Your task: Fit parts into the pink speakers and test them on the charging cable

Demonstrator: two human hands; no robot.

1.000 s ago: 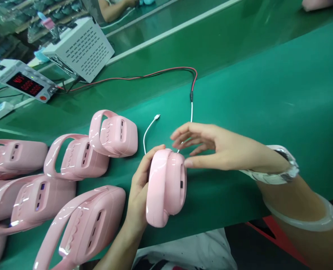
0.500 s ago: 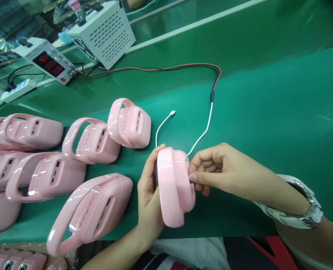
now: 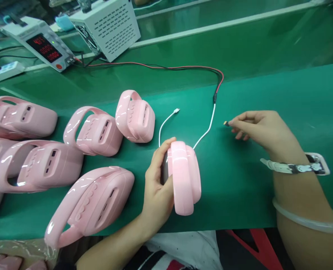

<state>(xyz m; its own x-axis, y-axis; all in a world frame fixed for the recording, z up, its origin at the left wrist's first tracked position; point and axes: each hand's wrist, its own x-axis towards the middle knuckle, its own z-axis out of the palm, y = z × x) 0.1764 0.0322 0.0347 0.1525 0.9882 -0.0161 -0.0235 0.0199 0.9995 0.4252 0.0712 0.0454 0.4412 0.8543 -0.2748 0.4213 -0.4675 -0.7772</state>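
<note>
One pink gadget (image 3: 184,178) is up in the left hand (image 3: 157,183), just above the near part of the green table (image 3: 253,202), handle toward us, fingers and thumb wrapped firmly round it. Over on the right, the right hand (image 3: 253,125) pinches one small black piece (image 3: 226,123) with a gold tip between thumb and fingertips, well apart from the gadget!

Behind the gadget come two stretches of white cord (image 3: 212,122), one ending in a loose plug (image 3: 177,110); whether they join is hidden. One red-and-black wire pair (image 3: 155,66) runs back toward two grey boxes: one meter (image 3: 42,41) with three rows of red digits, and one vented box (image 3: 110,30). Left of the held one, four more pink gadgets (image 3: 107,204) stand fully in view, with others cut off at the edge, too few showing to count. One watch (image 3: 321,163) and one bangle (image 3: 304,219) ride the right arm.

And the change: half a second ago that right hand was touching the gadget's side; now it's away, black piece showing. The left hand keeps its grip, and the loose plug still lies on the table.
</note>
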